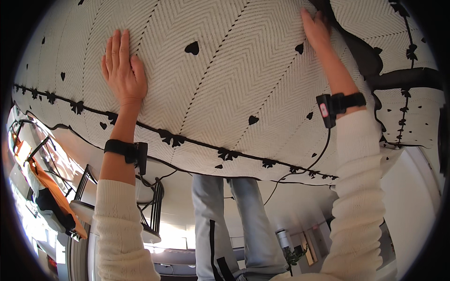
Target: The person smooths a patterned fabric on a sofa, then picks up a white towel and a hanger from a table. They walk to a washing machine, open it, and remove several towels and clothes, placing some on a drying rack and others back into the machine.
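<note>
A cream herringbone-woven fabric cover (211,80) with black hearts, dashed lines and a black bow-patterned border spreads over a broad surface. My left hand (124,70) lies flat on it, palm down, with nothing held. At the top right, my right hand (316,30) rests at the cover beside a wide black scalloped edge (362,52); its fingertips are partly hidden, so I cannot tell whether they grip the fabric. A black strap with a small device is on each wrist.
Dark-framed round-topped furniture (153,203) stands at the lower left, near a rack with hanging clothes (52,193). Thin cables run from the wrist devices over the cover's lower edge. A green plant (293,256) is at the lower right.
</note>
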`<state>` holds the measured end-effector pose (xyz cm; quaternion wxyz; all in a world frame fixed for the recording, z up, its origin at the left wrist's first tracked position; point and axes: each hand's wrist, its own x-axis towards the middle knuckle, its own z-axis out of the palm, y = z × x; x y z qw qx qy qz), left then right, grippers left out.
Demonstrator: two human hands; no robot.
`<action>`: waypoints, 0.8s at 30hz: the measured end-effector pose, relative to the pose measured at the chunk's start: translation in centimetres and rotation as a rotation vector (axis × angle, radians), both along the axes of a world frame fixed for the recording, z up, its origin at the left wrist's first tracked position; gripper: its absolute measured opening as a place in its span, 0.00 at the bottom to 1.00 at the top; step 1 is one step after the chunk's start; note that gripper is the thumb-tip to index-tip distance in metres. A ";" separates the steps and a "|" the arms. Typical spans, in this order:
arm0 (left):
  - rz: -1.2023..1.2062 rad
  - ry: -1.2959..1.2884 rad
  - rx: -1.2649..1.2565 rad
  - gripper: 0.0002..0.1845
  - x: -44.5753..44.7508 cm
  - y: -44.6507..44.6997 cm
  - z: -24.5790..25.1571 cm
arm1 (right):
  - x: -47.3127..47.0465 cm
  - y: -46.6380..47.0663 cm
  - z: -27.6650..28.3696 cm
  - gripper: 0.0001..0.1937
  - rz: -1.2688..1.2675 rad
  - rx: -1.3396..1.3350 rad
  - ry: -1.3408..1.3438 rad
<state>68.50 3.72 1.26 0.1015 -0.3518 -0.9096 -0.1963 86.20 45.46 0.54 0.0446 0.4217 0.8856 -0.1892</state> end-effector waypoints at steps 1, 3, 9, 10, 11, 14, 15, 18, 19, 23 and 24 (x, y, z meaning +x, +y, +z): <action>-0.004 0.000 0.000 0.29 0.0 0.0 -0.1 | -1.3 0.7 0.3 0.45 -0.120 -0.131 -0.014; -0.012 0.007 -0.019 0.30 -0.1 0.0 -0.2 | -3.2 1.7 1.0 0.40 -0.393 -0.426 -0.100; -0.023 0.034 0.016 0.30 -0.1 0.2 -0.3 | 3.3 0.9 3.3 0.47 0.106 -0.254 0.056; -0.024 0.036 0.021 0.30 -0.1 0.2 -0.4 | 4.9 0.5 2.9 0.47 0.041 -0.155 0.086; -0.026 0.038 0.019 0.30 0.0 0.3 -0.3 | 6.9 -0.3 2.2 0.46 0.042 -0.033 0.157; -0.020 0.030 -0.001 0.30 -0.1 0.3 -0.3 | 9.5 0.8 1.4 0.43 0.025 0.133 0.248; -0.022 0.040 -0.002 0.30 -0.1 0.3 -0.4 | 9.6 1.6 1.1 0.42 -0.051 0.129 0.222; -0.018 0.037 -0.019 0.30 -0.1 0.2 -0.6 | 8.4 5.4 1.2 0.39 -0.150 -0.199 0.084; -0.020 0.036 -0.030 0.30 -0.2 0.2 -0.6 | 8.0 6.3 1.0 0.41 -0.220 -0.244 0.035; -0.027 0.063 -0.053 0.30 -0.2 0.2 -0.6 | 7.1 9.0 -2.0 0.41 -0.109 0.036 0.093; -0.020 0.065 -0.069 0.31 -0.2 0.3 -0.5 | 7.2 9.3 -3.0 0.40 -0.098 0.060 0.026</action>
